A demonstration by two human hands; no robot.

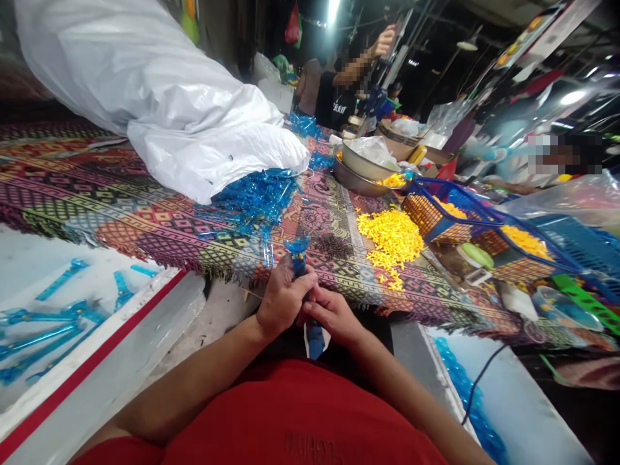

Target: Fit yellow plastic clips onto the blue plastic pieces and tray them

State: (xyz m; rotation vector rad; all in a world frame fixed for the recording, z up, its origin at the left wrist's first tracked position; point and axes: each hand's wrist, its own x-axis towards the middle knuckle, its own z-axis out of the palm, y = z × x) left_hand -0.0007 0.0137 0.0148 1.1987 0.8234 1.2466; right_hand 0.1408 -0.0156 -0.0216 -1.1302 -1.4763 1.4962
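My left hand (282, 295) and my right hand (333, 314) are both closed round one long blue translucent plastic piece (299, 258), held upright close to my body. Its forked top sticks up above my left fingers and its lower end (314, 338) shows below my hands. Just beyond lies a pile of the same blue pieces (256, 197), spilling from a big white plastic sack (169, 103) on the patterned cloth (121, 194). A heap of small yellow parts (390, 239) lies to the right of my hands.
A white box (43, 310) at my left holds several blue pieces. Metal bowls (361, 174), blue baskets (450, 210) with yellow parts and a green item stand at the right. Another person (339, 90) works at the far end. A cable (484, 374) hangs at the right.
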